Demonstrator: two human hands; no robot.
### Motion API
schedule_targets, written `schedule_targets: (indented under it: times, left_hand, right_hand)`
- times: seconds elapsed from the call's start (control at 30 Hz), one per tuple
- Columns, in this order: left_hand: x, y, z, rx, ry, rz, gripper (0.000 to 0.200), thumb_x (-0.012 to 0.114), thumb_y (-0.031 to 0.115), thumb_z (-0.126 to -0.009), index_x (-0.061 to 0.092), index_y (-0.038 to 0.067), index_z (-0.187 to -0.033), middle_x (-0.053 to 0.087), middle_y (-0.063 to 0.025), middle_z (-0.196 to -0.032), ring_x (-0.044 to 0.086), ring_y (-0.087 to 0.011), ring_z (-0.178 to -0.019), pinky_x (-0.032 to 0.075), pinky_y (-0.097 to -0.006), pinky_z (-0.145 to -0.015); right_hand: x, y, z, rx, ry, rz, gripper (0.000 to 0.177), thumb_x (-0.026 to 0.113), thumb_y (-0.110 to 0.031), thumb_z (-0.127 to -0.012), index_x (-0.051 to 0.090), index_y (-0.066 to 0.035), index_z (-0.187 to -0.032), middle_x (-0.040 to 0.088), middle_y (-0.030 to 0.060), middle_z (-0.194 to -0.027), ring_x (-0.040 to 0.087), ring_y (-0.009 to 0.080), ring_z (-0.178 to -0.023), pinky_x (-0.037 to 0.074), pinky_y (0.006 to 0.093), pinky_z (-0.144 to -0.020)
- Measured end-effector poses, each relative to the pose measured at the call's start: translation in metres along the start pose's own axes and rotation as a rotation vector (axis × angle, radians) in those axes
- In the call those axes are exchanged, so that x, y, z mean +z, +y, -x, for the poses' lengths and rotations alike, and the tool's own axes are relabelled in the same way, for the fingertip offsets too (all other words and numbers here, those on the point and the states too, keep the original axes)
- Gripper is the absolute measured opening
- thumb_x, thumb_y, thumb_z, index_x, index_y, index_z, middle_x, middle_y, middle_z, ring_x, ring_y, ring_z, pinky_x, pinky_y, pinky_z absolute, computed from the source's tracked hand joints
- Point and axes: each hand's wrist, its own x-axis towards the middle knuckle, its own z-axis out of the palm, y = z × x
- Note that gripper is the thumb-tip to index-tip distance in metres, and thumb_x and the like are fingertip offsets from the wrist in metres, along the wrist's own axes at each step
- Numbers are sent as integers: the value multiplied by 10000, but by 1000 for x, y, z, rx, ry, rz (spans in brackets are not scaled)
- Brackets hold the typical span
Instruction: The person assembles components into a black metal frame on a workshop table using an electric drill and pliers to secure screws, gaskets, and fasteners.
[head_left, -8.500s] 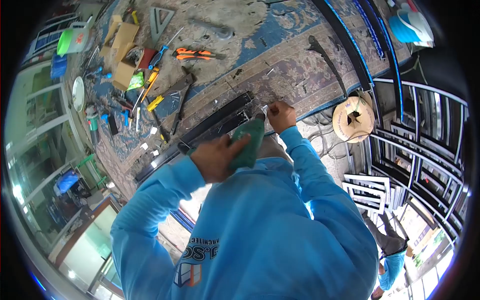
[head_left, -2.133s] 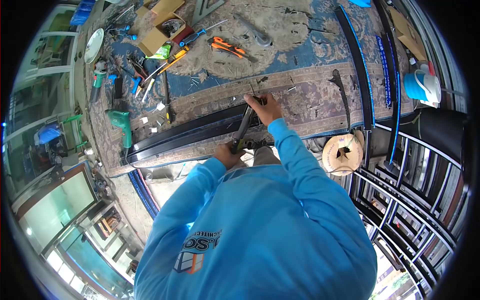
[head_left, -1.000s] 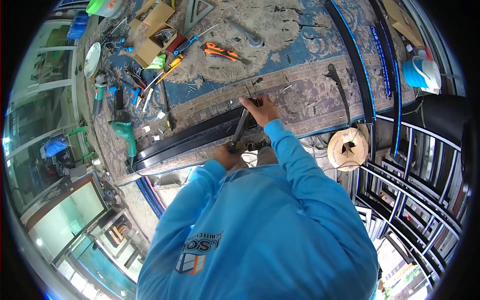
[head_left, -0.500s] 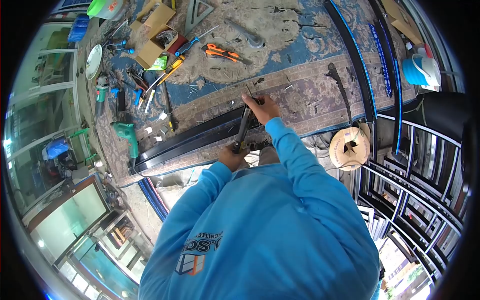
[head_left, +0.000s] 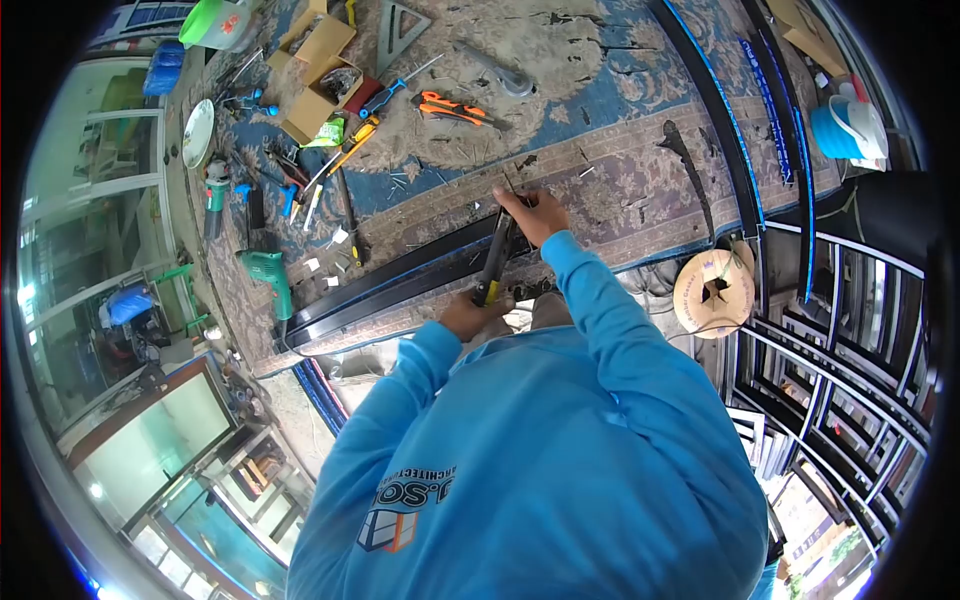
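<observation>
The woven carpet (head_left: 620, 60) is looking rough, worn and dusty. The long black profile (head_left: 400, 280) lying on it is shining like glossy painted metal. The hand tool (head_left: 495, 262) is showing dull dark metal with a yellow plastic grip. The drill (head_left: 268, 272) is showing matt green plastic, and the boxes (head_left: 320, 50) are looking like plain brown cardboard.

You've got bright, even daylight over the carpet (head_left: 600, 90) with only soft shadows, plus some glare off the glass panels (head_left: 90, 230) on the left. The fisheye bends everything toward the black rim and the edges go mushy, but your right hand (head_left: 535, 212) and the black tool (head_left: 493, 262) mid-frame look sharp.
</observation>
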Motion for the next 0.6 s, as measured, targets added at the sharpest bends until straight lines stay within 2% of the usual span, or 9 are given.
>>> schedule_targets:
  times: [0.17, 0.23, 0.37, 0.4, 0.43, 0.47, 0.5, 0.53, 0.6]
  left_hand:
    - [5, 21, 9, -48, 116, -13, 489, 815, 443, -821, 673, -9, -941, 655, -70, -716, 626, -149, -606, 509, -315, -565]
    - [-9, 25, 29, 2, 62, 9, 435, 798, 403, -854, 669, -4, -935, 639, -58, -685, 604, -133, -565, 496, -301, -532]
    - [-61, -43, 90, 203, -34, -38, 270, 737, 269, -928, 674, 30, -1036, 657, -30, -790, 639, -136, -749, 529, -330, -670]
    - [-88, -27, 123, 134, -84, -146, 294, 720, 283, -936, 676, 46, -1106, 680, -53, -845, 637, -142, -812, 527, -329, -739]
    - [-125, -23, 146, -123, -142, -635, 445, 681, 413, -929, 677, 15, -1130, 703, -87, -851, 658, -178, -760, 540, -349, -733]
    - [-162, -25, 170, -114, -228, -436, 443, 660, 464, -922, 714, 54, -1080, 716, -113, -820, 685, -208, -759, 540, -355, -702]
    - [-206, -26, 185, -501, -380, -709, 396, 698, 461, -886, 740, 89, -1014, 715, -131, -777, 692, -237, -736, 531, -369, -661]
    - [-232, -7, 205, -375, -370, -756, 357, 733, 428, -853, 744, 91, -970, 711, -135, -761, 695, -263, -725, 529, -393, -671]
    - [-257, 15, 234, -311, -315, -980, 341, 747, 383, -827, 731, 62, -939, 709, -178, -800, 697, -349, -779, 525, -448, -730]
  right_hand:
    - [9, 17, -10, -104, 27, -56, 1022, 574, -886, -702, 572, -9, -1226, 662, 150, -1040, 685, 308, -938, 536, 445, -816]
    - [-8, 20, -5, 19, -214, -417, 905, 544, -817, -802, 548, -41, -1267, 636, 114, -1018, 672, 218, -831, 464, 370, -633]
    - [-8, 34, 3, 25, -210, -678, 668, 545, -642, -934, 479, -109, -1331, 618, 87, -990, 634, 113, -678, 298, 262, -474]
    - [-3, 41, 2, -26, -168, -629, 603, 593, -536, -920, 477, -94, -1314, 621, 89, -999, 636, 123, -679, 346, 273, -486]
    - [6, 51, -3, -81, -128, -577, 550, 642, -430, -907, 476, -80, -1298, 624, 90, -1008, 639, 132, -679, 394, 283, -498]
    - [14, 59, -11, -142, -87, -525, 513, 690, -324, -893, 475, -66, -1281, 627, 92, -1017, 642, 141, -679, 443, 294, -511]
    - [18, 59, -17, -203, -43, -473, 496, 739, -218, -879, 473, -52, -1264, 630, 94, -1026, 645, 150, -679, 491, 304, -523]
    - [16, 52, -15, -124, -30, -475, 481, 748, -85, -836, 491, -26, -1239, 642, 109, -1038, 658, 166, -703, 552, 328, -558]
    - [12, 37, -2, -106, 26, -431, 446, 748, -88, -836, 514, -22, -1211, 646, 122, -1017, 660, 171, -690, 547, 328, -537]
